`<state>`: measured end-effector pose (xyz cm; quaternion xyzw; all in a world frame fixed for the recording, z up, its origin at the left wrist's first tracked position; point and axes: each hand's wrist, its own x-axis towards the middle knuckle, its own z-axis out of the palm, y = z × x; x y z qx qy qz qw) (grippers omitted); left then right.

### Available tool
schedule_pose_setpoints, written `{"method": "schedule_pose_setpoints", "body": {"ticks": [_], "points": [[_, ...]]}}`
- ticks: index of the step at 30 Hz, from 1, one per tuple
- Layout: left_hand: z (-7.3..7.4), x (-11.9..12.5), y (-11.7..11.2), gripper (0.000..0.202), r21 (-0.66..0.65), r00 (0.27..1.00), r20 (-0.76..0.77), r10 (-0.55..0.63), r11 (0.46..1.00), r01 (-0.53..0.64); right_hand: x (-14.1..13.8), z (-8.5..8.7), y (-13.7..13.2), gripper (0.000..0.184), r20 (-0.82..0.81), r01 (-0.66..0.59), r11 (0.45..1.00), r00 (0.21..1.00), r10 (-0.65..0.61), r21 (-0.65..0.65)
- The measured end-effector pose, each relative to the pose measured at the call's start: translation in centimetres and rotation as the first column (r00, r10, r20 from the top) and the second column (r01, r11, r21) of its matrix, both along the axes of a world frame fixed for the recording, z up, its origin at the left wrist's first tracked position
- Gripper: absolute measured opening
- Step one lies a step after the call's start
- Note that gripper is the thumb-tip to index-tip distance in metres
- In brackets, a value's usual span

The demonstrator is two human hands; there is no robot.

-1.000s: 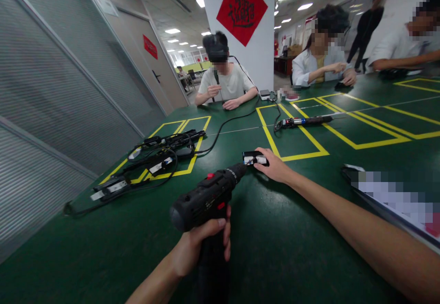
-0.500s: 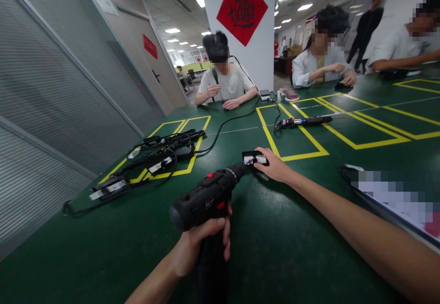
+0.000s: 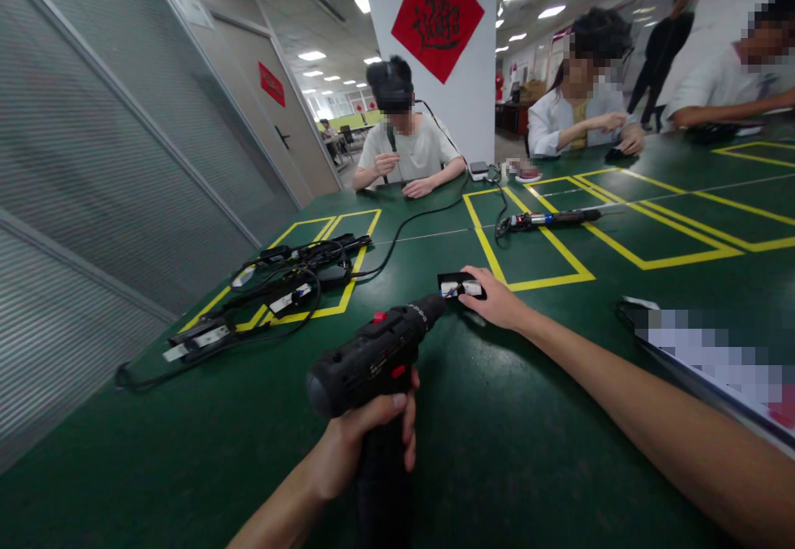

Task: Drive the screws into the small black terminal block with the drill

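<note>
My left hand [image 3: 378, 433] is wrapped around the grip of a black cordless drill [image 3: 366, 358] with red buttons. The drill points away from me and to the right, its chuck close to a small black block with a white label [image 3: 448, 282]. Fingers and thumb of my right hand [image 3: 493, 299] pinch that block from its right side, on the green table. In the view the drill's tip overlaps the block's lower left edge; whether they touch I cannot tell.
Black adapters and cables [image 3: 286, 284] lie in a heap on the left over yellow tape outlines. A tool with a dark handle [image 3: 552, 219] rests farther back. At right is a dark-edged tray [image 3: 633, 321], partly blurred. A co-worker [image 3: 407, 147] sits opposite; others sit at the right.
</note>
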<state>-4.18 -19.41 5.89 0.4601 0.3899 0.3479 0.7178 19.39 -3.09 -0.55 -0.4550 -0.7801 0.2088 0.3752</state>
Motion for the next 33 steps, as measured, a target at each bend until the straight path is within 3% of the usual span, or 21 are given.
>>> {"method": "schedule_pose_setpoints", "body": {"ticks": [33], "points": [[0.01, 0.01, 0.07, 0.019, -0.028, 1.000, 0.012, -0.004, 1.000, 0.004, -0.09, -0.04, 0.01, 0.038, -0.003, 0.001, 1.000, 1.000, -0.001, -0.008]]}}
